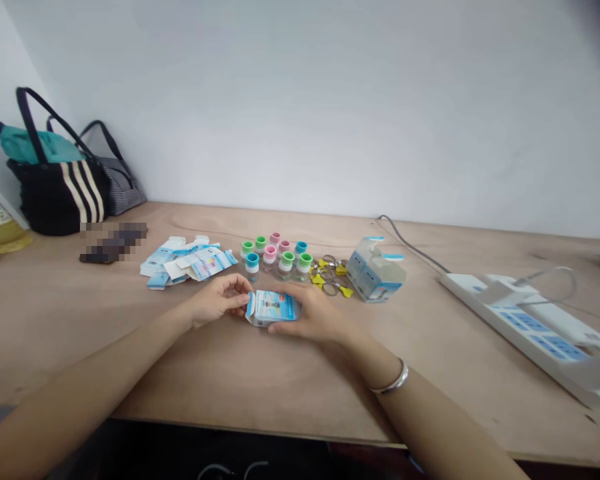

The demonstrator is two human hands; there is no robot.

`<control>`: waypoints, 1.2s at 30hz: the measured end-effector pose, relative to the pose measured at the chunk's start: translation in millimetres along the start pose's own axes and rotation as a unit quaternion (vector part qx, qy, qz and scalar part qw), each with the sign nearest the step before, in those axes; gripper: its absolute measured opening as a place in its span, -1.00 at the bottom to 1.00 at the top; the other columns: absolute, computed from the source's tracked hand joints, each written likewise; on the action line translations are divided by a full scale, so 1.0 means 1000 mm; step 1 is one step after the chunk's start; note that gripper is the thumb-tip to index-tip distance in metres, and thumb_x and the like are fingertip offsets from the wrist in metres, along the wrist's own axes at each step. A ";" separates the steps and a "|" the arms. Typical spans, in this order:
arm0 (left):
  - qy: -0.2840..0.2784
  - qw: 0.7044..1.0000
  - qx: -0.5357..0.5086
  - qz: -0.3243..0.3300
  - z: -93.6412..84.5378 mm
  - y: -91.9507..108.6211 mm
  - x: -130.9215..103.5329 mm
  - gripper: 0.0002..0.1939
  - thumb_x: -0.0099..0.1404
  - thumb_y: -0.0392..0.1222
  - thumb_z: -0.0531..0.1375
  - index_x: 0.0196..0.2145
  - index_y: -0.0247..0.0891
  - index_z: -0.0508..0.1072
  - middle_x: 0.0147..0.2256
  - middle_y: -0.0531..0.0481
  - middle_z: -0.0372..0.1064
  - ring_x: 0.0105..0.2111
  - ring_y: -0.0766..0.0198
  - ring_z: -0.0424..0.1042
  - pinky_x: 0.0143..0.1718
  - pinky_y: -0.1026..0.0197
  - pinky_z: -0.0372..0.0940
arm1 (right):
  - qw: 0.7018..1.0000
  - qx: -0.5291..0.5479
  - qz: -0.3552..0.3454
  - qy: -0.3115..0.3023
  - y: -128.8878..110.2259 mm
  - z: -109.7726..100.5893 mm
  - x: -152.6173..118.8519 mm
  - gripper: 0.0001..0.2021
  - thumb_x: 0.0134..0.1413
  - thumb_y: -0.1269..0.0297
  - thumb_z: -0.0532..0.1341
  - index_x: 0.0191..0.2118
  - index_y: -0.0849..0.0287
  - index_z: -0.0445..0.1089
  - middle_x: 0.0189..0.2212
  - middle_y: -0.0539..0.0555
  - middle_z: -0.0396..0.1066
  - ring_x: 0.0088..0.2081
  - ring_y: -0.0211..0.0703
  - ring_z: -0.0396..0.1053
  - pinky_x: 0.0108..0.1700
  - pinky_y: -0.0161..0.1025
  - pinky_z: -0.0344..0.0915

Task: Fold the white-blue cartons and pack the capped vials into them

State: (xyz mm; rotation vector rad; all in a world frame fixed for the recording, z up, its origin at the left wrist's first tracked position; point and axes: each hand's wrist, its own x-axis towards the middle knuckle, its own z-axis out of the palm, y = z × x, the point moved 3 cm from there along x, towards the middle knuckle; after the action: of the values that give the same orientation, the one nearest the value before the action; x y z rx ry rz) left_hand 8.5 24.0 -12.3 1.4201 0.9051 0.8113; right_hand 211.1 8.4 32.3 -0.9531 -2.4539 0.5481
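Note:
A small blue-and-white cardboard box [275, 307] lies on its side just above the wooden table [260, 387], or on it; I cannot tell which. My right hand [323, 317] wraps round its right end, thumb along the near side. At the box's left end, my left hand [217, 300] pinches the end flap between thumb and fingertips. Behind the hands stand several small clear bottles [286, 267] with green, pink and blue tops. Flattened blue-and-white cartons [207, 261] are piled to their left. To the right lie several yellow pieces with metal rings [347, 292].
Upright blue-and-white boxes [373, 277] with raised flaps stand right of the rings. A white power strip [510, 327] with a grey cable [415, 247] runs along the right. At the back left are a black striped bag [55, 193], a grey bag [125, 187] and a blurred dark object [113, 245].

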 end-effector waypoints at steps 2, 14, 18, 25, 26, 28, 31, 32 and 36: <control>0.002 1.000 -0.001 -0.002 0.000 0.000 0.001 -0.69 0.08 -0.05 0.28 -0.30 -0.28 0.34 -0.40 0.06 0.31 -0.42 0.37 0.37 -0.34 0.24 0.35 | 1.000 0.001 0.002 0.003 0.000 0.000 0.000 -0.40 -0.16 0.04 0.33 0.07 0.09 0.32 -0.13 0.13 0.45 -0.15 0.02 0.40 -0.16 -0.18 0.26; 0.032 0.999 -0.023 -0.022 0.006 0.007 -0.002 -0.72 0.08 -0.11 0.29 -0.32 -0.30 0.34 -0.41 0.06 0.33 -0.43 0.38 0.38 -0.35 0.24 0.36 | 1.000 -0.018 0.020 -0.011 0.001 0.001 0.000 -0.42 -0.15 0.02 0.32 0.03 0.12 0.34 -0.16 0.14 0.45 -0.21 -0.02 0.40 -0.22 -0.20 0.26; 0.041 0.999 -0.015 0.007 0.010 0.003 0.000 -0.69 0.11 -0.09 0.27 -0.27 -0.28 0.30 -0.40 0.07 0.31 -0.42 0.38 0.39 -0.34 0.24 0.37 | 1.000 -0.018 0.006 -0.003 -0.002 0.002 0.000 -0.42 -0.15 0.01 0.31 0.03 0.12 0.34 -0.15 0.14 0.45 -0.19 -0.03 0.39 -0.20 -0.22 0.25; 0.106 0.959 0.218 0.147 0.012 0.017 -0.013 -0.74 0.22 -0.03 0.14 -0.19 -0.23 0.34 -0.21 -0.05 0.42 -0.23 0.20 0.45 -0.15 0.08 0.36 | 0.999 -0.034 0.025 0.016 -0.001 -0.002 -0.003 -0.42 -0.14 0.00 0.30 0.05 0.10 0.33 -0.15 0.11 0.46 -0.20 -0.03 0.41 -0.22 -0.22 0.26; 0.116 0.942 0.269 0.162 0.013 0.019 -0.017 -0.71 0.23 -0.02 0.12 -0.14 -0.21 0.34 -0.16 -0.06 0.43 -0.15 0.15 0.44 -0.03 0.01 0.30 | 0.999 -0.035 0.023 0.019 -0.001 -0.002 -0.003 -0.42 -0.14 0.00 0.30 0.05 0.09 0.33 -0.14 0.10 0.46 -0.20 -0.04 0.42 -0.22 -0.22 0.26; 0.125 0.914 0.344 0.172 0.015 0.020 -0.023 -0.58 0.25 0.01 0.09 0.03 -0.16 0.27 -0.05 -0.07 0.41 0.05 0.06 0.31 0.16 -0.11 0.07 | 0.999 -0.038 0.021 0.025 0.000 -0.003 -0.004 -0.41 -0.14 0.01 0.31 0.06 0.08 0.33 -0.13 0.10 0.46 -0.19 -0.03 0.42 -0.22 -0.22 0.27; 0.097 0.903 0.385 0.162 0.022 0.014 -0.026 -0.40 0.29 0.03 0.04 0.23 -0.17 0.01 0.03 -0.09 0.35 0.22 -0.01 0.04 0.22 -0.22 -0.12 | 0.998 -0.049 0.033 0.033 0.003 -0.001 -0.003 -0.43 -0.15 -0.01 0.30 0.02 0.12 0.35 -0.16 0.12 0.46 -0.20 -0.01 0.41 -0.23 -0.21 0.28; 0.081 0.904 0.388 0.158 0.025 0.012 -0.026 -0.37 0.31 0.02 0.02 0.25 -0.18 -0.06 0.05 -0.11 0.33 0.24 -0.02 -0.02 0.21 -0.24 -0.12 | 0.997 -0.052 0.038 0.036 0.005 -0.001 -0.003 -0.44 -0.14 -0.01 0.30 0.01 0.14 0.36 -0.17 0.13 0.46 -0.21 -0.01 0.41 -0.24 -0.20 0.28; 0.084 0.886 0.421 0.179 0.029 0.014 -0.024 -0.26 0.23 0.01 0.12 0.27 -0.16 -0.10 0.17 -0.13 0.15 0.23 -0.05 -0.01 0.22 -0.23 -0.12 | 0.996 -0.065 0.042 0.052 0.006 0.000 -0.001 -0.44 -0.16 -0.02 0.31 -0.02 0.17 0.38 -0.22 0.16 0.44 -0.23 -0.02 0.40 -0.24 -0.19 0.29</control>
State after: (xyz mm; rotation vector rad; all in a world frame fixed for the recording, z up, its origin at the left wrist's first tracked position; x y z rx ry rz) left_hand 23.9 -10.1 1.4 2.3570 1.2252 0.8584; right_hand 215.2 11.4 29.4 -1.1123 -2.3881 0.3586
